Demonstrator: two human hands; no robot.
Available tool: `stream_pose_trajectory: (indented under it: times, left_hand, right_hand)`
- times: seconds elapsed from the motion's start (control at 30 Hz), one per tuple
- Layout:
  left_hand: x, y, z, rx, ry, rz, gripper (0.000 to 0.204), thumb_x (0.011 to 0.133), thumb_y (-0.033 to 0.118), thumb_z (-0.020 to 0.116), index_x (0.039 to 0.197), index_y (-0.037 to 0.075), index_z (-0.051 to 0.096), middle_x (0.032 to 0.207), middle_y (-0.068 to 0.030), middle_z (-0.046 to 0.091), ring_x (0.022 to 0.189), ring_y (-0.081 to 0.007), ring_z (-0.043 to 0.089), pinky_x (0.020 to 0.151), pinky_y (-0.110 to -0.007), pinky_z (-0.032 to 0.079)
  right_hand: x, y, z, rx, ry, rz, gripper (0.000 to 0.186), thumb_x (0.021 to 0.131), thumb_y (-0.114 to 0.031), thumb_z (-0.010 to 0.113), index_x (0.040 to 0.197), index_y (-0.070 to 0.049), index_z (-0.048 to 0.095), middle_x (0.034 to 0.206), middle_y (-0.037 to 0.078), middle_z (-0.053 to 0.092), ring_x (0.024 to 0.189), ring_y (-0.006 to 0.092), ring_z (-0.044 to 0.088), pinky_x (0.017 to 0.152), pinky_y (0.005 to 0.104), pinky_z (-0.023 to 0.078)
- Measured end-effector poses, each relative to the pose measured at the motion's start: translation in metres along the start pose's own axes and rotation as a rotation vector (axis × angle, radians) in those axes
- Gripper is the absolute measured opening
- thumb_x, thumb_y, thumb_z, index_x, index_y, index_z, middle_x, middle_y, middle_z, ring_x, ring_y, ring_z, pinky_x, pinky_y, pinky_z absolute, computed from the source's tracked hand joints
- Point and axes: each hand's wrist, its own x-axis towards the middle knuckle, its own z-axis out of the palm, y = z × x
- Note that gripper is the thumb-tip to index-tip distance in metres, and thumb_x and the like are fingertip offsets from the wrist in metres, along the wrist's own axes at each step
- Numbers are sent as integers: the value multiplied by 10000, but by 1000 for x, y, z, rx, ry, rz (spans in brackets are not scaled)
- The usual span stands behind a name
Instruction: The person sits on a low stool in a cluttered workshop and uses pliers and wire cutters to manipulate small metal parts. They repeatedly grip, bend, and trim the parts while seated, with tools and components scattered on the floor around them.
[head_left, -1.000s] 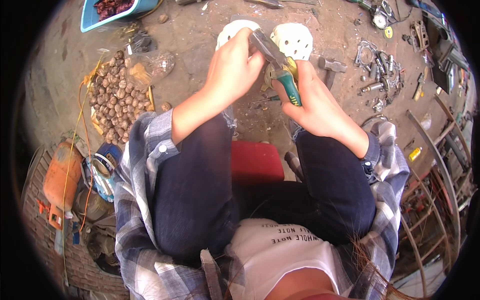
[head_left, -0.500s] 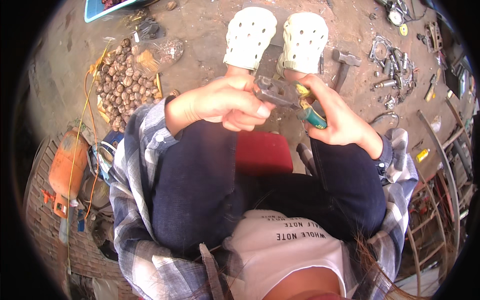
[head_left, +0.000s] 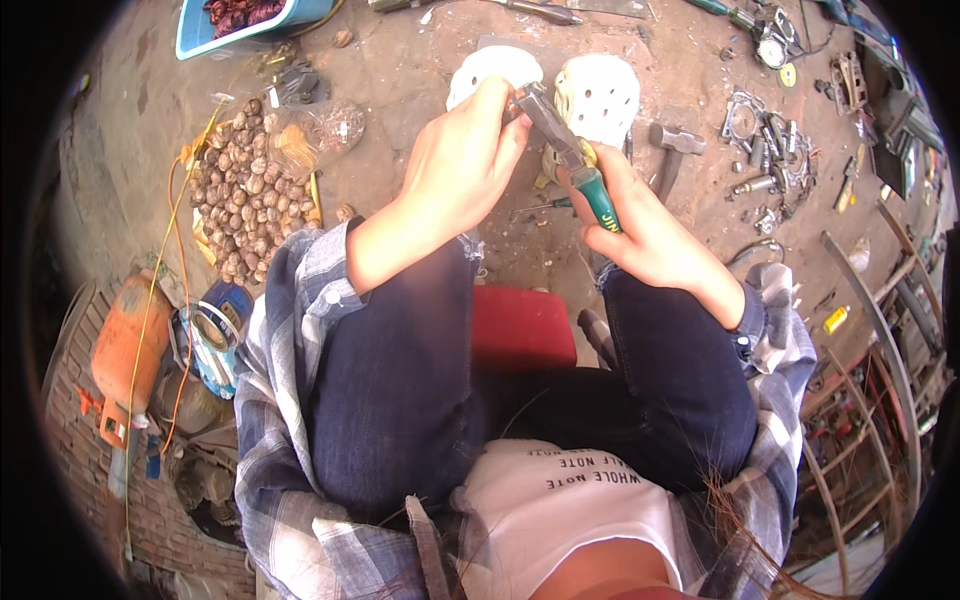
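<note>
The person's right hand [head_left: 640,218] is wrapped around the green-handled pliers [head_left: 564,140]. The left hand [head_left: 462,148] curls at their metal head [head_left: 541,108] (whether it pinches anything, one cannot tell).

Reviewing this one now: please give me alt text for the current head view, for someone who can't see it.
The right hand grips green-handled pliers while the left hand is at their metal head, near white clogs. On the ground, a pile of walnuts lies to the left, a hammer to the right.
</note>
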Motion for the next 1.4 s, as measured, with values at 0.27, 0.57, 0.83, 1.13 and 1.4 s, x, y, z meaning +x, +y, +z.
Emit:
stream_pose_trajectory:
  times: [0.27, 0.57, 0.83, 1.13, 1.4]
  left_hand:
    - [4, 5, 1, 233, 4, 79, 205, 915, 185, 567, 973, 16, 466, 867, -187, 637, 752, -394, 641, 620, -469, 516]
    - [4, -3, 2, -40, -241, -66, 230, 945, 234, 517, 888, 10, 521, 648, -116, 594, 575, -317, 591, 558, -391, 474]
    - [1, 0, -39, -1360, -1001, -652, 294, 1003, 253, 437, 756, 96, 412, 576, 53, 332, 471, -25, 273, 400, -187, 204]
    - [-1, 3, -14, -137, -223, 8, 432, 966, 235, 522, 1278, -49, 426, 1141, -238, 584, 1083, -391, 569, 914, -413, 446]
    - [-1, -2, -14, -309, -252, -4, 471, 978, 261, 525, 1315, -53, 428, 1215, -250, 559, 1141, -372, 554, 953, -387, 433]
  right_hand:
    - [-2, 4, 5, -12, 34, 0, 765, 748, -39, 581, 1426, 44, 236, 1096, 145, 556, 999, 245, 541, 936, 336, 416]
    - [-9, -7, -4, 183, -93, 186, 729, 743, -77, 617, 1371, 36, 263, 1069, 244, 493, 1013, 376, 516, 905, 400, 419]
    - [-17, -9, -9, 97, -85, -9, 766, 696, -18, 634, 1375, 17, 282, 1099, 230, 500, 1016, 373, 525, 916, 398, 421]
    - [-2, -9, -3, 16, 102, 47, 660, 690, -18, 616, 1285, 39, 338, 1032, 225, 497, 960, 380, 535, 854, 404, 444]
    - [1, -7, -4, -12, 92, 78, 651, 686, -15, 628, 1268, 42, 341, 1011, 236, 509, 930, 407, 546, 819, 424, 457]
